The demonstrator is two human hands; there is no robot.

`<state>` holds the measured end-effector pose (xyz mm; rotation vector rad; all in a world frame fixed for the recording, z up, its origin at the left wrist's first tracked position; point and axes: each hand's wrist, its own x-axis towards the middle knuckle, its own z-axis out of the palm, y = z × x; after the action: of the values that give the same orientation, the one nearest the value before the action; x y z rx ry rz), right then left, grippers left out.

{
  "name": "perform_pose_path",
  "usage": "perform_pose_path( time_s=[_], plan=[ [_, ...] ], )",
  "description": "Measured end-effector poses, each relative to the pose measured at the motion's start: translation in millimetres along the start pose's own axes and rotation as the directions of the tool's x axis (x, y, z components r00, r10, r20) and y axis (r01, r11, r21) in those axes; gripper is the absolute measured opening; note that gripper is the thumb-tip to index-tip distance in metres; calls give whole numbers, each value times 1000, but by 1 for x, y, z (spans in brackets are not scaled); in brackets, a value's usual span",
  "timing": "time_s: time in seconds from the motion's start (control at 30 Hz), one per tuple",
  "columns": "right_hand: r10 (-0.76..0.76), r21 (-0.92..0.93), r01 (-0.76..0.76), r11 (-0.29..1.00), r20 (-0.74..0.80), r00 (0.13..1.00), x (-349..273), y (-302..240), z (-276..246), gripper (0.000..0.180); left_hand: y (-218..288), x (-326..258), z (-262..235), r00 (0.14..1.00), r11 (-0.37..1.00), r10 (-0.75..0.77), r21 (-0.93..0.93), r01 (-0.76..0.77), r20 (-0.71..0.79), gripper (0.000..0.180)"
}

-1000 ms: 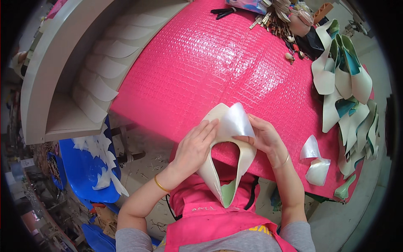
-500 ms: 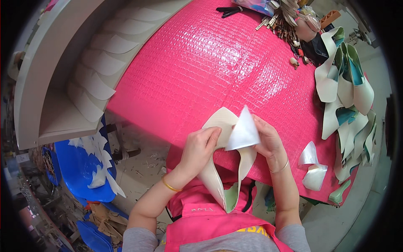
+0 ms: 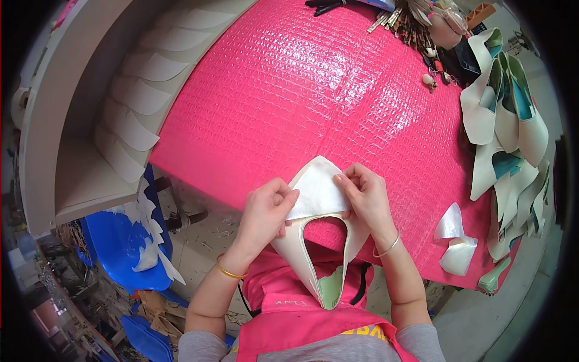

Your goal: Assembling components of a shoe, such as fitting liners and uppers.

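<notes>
A cream shoe upper (image 3: 297,253) with a pale green lining at its heel end rests at the table's near edge, toe pointing away from me. Over its toe lies a white curved-triangle toe piece (image 3: 318,188), close to flush with the upper's pointed tip. My left hand (image 3: 265,210) is closed at the left edge, thumb on the white piece and fingers under the upper. On the opposite side my right hand (image 3: 367,196) pinches the white piece's right edge against the upper.
Two loose white toe pieces (image 3: 456,256) lie to the right on the pink table (image 3: 259,133). Stacked shoe uppers (image 3: 505,139) hang over the right edge. Thin white pieces line a grey shelf (image 3: 63,181) at left. A blue chair (image 3: 114,253) holds white scraps. Tools and trinkets (image 3: 416,24) sit far right.
The white toe piece went from raised and tilted in my right hand to flat on the upper's toe. My left hand shifted slightly left, and its thumb came onto the piece.
</notes>
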<state>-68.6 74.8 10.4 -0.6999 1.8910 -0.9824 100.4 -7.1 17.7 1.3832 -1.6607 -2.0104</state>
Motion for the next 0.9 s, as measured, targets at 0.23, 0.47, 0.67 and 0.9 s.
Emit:
perform_pose_path(
  time_s=[0.23, 0.47, 0.67, 0.9],
  plan=[
    [-19, -112, 15, 994, -33, 999, 0, -4, 3, 20, 1, 3, 2, 999, 998, -12, 68, 14, -33, 17],
    [-53, -206, 51, 977, -6, 999, 6, 1, 2, 23, -4, -15, 1, 897, 511, 426, 849, -133, -117, 14],
    [-148, -810, 3, 587, -104, 983, -5, -12, -20, 42, -31, -35, -6, 756, 357, 584, 744, -565, 294, 34],
    [-427, -558, 689, 463, 541, 725, -41, 11, -6, 56, -34, -38, -17, 731, 373, 602, 696, -613, 321, 31]
  ],
)
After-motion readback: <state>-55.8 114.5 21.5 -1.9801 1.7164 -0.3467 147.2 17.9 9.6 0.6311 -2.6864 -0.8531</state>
